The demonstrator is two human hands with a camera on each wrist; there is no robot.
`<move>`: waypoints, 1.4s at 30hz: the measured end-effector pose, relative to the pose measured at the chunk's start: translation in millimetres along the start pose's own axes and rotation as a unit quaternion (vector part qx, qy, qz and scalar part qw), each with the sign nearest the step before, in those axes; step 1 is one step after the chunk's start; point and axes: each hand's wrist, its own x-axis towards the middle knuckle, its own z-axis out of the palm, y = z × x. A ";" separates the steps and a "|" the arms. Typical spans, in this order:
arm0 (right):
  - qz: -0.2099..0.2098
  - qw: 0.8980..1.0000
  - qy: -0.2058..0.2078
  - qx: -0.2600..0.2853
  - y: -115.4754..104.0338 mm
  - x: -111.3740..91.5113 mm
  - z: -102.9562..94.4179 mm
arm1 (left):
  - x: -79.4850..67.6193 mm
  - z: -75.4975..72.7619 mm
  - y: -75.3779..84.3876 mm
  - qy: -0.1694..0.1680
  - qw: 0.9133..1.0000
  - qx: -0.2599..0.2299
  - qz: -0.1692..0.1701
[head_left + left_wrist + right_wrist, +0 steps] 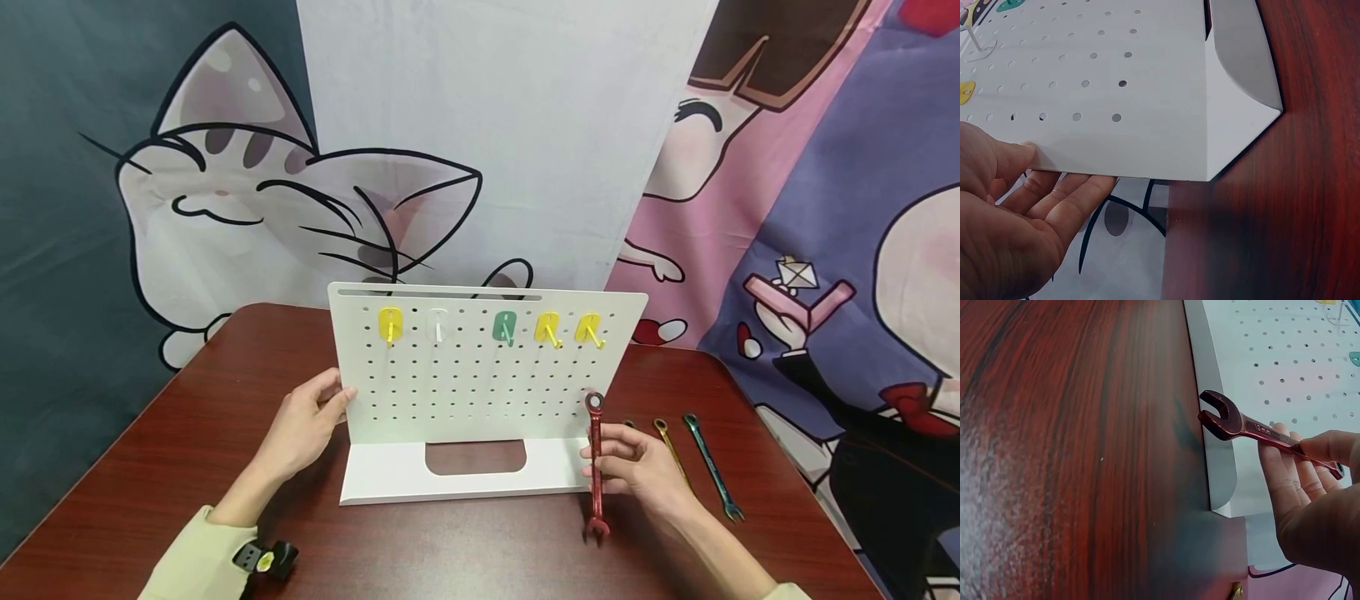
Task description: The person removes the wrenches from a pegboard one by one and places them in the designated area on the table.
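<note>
A white pegboard (457, 427) stands upright on its own flat foot. My left hand (300, 425) grips its left edge; in the left wrist view the thumb (1015, 156) lies on the front face and the fingers reach behind. My right hand (648, 471) pinches a red combination wrench (596, 467) by its shaft, at the board's lower right corner. The wrench hangs upright, ring end up and open jaw down. In the right wrist view the thumb presses the wrench (1266, 432) against the fingers, and size lettering shows on the shaft.
Along the board's top sit a yellow hook (390, 327), a clear hook (437, 325), a green hook (506, 328) and two more yellow hooks on the right. A gold wrench (670, 444) and a blue-green wrench (712, 469) lie on the brown table (450, 554). A printed cloth (495, 142) hangs behind.
</note>
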 end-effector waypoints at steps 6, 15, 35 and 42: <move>-0.007 1.000 -0.007 0.009 2.2 -0.4 -5.3 | 0.3 -0.1 0.1 0.000 1.000 0.001 -0.001; -0.008 1.000 -0.006 0.007 4.8 -0.8 -11.2 | -0.2 0.5 -1.2 0.001 1.000 -0.005 -0.001; 0.010 0.999 0.023 -0.021 9.4 1.8 -22.5 | 0.0 0.5 -0.4 0.002 1.000 -0.012 0.003; 0.010 0.999 0.026 -0.026 10.1 0.9 -27.7 | 0.0 0.6 0.0 0.003 1.000 -0.007 0.004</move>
